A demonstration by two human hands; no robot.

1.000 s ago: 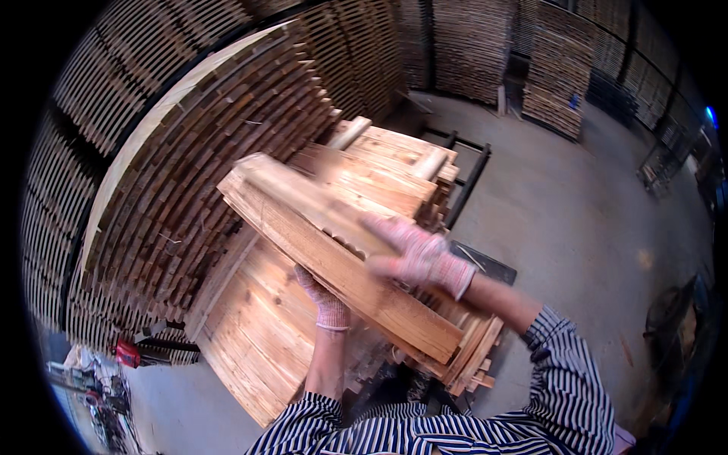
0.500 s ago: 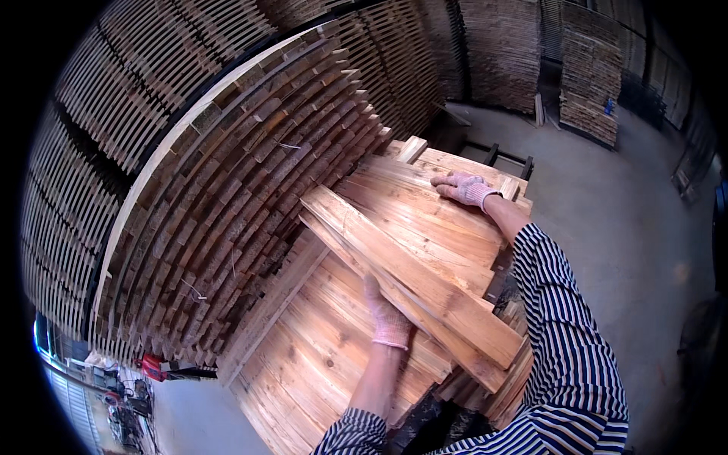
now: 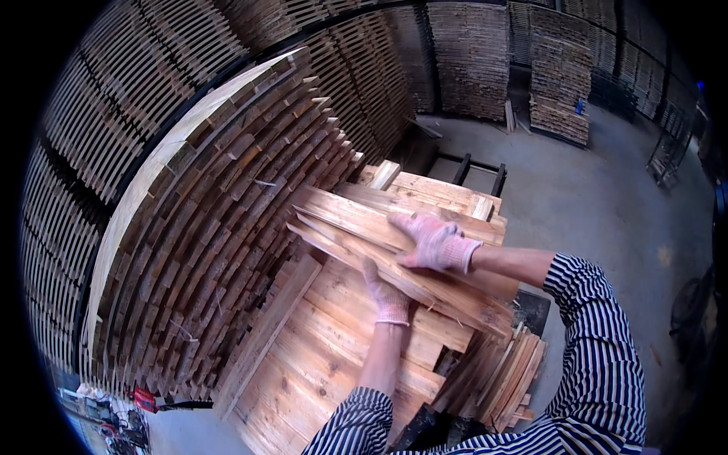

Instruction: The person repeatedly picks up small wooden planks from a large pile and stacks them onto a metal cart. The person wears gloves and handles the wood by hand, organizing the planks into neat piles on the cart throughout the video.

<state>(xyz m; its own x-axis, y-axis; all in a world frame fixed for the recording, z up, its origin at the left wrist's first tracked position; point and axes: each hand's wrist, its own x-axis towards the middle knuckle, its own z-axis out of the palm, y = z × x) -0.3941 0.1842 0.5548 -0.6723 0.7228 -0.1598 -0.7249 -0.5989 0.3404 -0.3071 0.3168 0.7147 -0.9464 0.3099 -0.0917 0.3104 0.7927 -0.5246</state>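
A small bundle of long sawn planks (image 3: pixel 350 241) lies slantwise over a layer of boards (image 3: pixel 326 341). My left hand (image 3: pixel 388 302), in a pale pink knit glove, is closed on the bundle's near edge. Its thumb shows, while the other fingers are hidden beneath the wood. My right hand (image 3: pixel 438 243), gloved alike and slightly blurred, lies across the top of the same planks, with thumb and fingers around the upper one. The bundle's far left end reaches close to a tall stack of board ends (image 3: pixel 227 220).
Two short cross sticks, a far one (image 3: pixel 385 175) and one farther right (image 3: pixel 481 208), lie on the boards. A long wooden strip (image 3: pixel 269 334) runs along the tall stack. Loose planks (image 3: pixel 512 371) stand below right. Black metal rails (image 3: pixel 461 168) jut out behind.
My right hand has come left and nearer, from the far boards onto the planks. The planks have shifted slightly left, and my left hand stays at their edge. The whole view has turned a little.
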